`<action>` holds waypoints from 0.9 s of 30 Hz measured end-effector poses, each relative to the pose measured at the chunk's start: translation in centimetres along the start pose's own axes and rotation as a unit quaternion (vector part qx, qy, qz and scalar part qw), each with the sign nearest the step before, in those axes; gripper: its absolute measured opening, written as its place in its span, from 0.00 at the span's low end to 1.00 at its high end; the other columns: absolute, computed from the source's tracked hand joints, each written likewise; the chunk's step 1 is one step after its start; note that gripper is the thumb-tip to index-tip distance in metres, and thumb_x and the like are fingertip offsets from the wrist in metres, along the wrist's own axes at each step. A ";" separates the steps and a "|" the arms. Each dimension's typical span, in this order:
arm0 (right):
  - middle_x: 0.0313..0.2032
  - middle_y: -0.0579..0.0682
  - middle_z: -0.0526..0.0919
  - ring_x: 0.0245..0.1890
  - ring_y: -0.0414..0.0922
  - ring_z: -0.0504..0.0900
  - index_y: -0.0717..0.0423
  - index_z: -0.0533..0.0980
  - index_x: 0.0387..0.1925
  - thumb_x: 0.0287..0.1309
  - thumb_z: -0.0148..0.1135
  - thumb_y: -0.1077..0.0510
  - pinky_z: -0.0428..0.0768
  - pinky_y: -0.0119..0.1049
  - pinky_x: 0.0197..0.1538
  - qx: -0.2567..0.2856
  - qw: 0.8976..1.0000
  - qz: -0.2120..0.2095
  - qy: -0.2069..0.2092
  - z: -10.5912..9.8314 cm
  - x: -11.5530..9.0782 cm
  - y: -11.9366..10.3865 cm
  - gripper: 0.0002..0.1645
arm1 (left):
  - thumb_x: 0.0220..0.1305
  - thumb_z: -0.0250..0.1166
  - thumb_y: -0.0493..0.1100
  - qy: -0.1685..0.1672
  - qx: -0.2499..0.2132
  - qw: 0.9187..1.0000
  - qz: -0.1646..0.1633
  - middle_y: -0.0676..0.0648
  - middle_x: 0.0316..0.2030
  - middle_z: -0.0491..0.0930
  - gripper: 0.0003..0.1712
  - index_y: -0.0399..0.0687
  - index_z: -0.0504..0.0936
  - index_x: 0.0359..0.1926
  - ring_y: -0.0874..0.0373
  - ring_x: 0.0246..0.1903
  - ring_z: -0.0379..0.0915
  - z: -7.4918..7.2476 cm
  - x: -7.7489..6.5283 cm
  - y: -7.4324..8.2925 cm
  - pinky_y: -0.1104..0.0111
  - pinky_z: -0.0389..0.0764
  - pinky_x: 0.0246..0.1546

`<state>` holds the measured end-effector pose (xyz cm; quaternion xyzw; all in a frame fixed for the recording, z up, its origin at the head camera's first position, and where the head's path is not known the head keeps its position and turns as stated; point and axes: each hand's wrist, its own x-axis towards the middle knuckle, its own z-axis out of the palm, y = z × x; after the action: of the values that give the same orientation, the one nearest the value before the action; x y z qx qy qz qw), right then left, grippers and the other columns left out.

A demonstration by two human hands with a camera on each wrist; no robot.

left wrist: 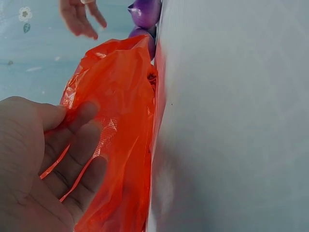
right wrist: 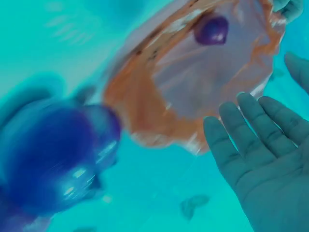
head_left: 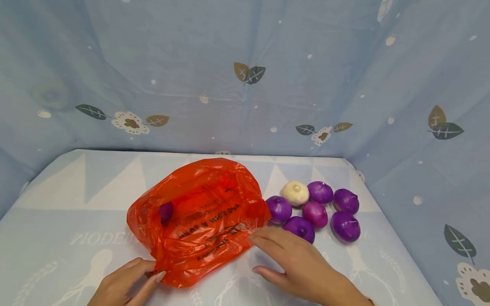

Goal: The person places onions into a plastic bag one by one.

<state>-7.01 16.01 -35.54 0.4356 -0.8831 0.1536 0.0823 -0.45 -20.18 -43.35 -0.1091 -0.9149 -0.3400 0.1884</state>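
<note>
A red plastic bag (head_left: 214, 221) with black print lies on the table, its mouth spread wide. Inside it, at the left, shows one purple onion (head_left: 166, 212), partly covered by the plastic. My left hand (head_left: 126, 280) pinches the bag's near left edge between thumb and fingers. Close to the bag's near right edge is my right hand (head_left: 294, 263), fingers straight and thumb apart, holding nothing. The right wrist view shows its palm and fingers (right wrist: 256, 125) spread beside the bag. Just beyond this hand, a purple onion (head_left: 300, 228) is partly hidden by it.
Several more purple onions (head_left: 346, 226) sit grouped right of the bag, with one white onion (head_left: 295, 193) among them. One purple onion (head_left: 278, 209) stands right against the bag's right side. A blue patterned curtain (head_left: 245, 110) rises behind the pale table (head_left: 49, 187).
</note>
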 end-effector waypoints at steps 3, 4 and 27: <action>0.62 0.41 0.79 0.62 0.42 0.79 0.46 0.78 0.66 0.62 0.75 0.41 0.83 0.44 0.58 -0.023 0.999 0.021 0.038 -0.2 -1.1 0.9 0.34 | 0.43 0.84 0.31 0.010 -0.004 1.000 0.017 0.73 0.32 0.76 0.24 0.61 0.85 0.35 0.75 0.29 0.74 -0.1 0.0 0.0 0.85 0.75 0.32; 0.63 0.42 0.79 0.63 0.43 0.78 0.47 0.78 0.66 0.60 0.76 0.41 0.82 0.44 0.58 -0.031 0.998 0.032 0.042 -0.3 -1.4 1.2 0.36 | 0.43 0.84 0.31 0.010 -0.005 1.000 0.017 0.73 0.32 0.76 0.24 0.61 0.85 0.35 0.74 0.29 0.74 -0.1 0.0 0.0 0.85 0.75 0.32; 0.69 0.55 0.73 0.67 0.56 0.75 0.54 0.73 0.71 0.50 0.83 0.43 0.78 0.55 0.62 -0.078 0.968 0.225 -0.077 -1.4 -4.6 4.6 0.50 | 0.44 0.85 0.32 0.003 0.003 1.000 -0.013 0.73 0.30 0.73 0.22 0.60 0.85 0.34 0.74 0.28 0.72 -0.1 0.1 0.5 0.85 0.75 0.31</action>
<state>-7.84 22.57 -36.45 0.2286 -0.9713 0.0652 0.0109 -0.31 -19.90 -42.92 -0.0954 -0.9167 -0.3396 0.1875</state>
